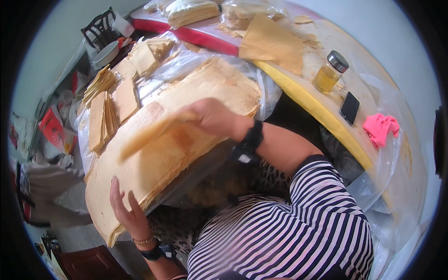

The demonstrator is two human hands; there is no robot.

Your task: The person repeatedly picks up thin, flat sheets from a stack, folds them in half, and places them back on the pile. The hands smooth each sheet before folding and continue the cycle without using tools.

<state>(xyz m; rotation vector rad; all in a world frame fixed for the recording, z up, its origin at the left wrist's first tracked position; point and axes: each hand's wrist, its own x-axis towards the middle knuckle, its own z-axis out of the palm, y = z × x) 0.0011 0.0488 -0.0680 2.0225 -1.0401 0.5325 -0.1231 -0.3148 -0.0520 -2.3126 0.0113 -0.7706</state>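
A tall stack of large, thin tan flatbread sheets lies in front of me, its front edges rough and layered. My right hand is closed on one end of a folded flatbread sheet, which stretches left over the stack and is smeared by motion. Below it, at the stack's near left edge, my left hand has its fingers apart and holds nothing. Whether its fingertips touch the top sheet I cannot tell. Folded flatbreads sit in small piles along the stack's far left side.
On the right, a yellow-edged surface bears a lidded glass jar of yellow liquid, a black phone and a pink cloth. Bagged flatbreads lie at the back. A dark chair and white basin stand far left.
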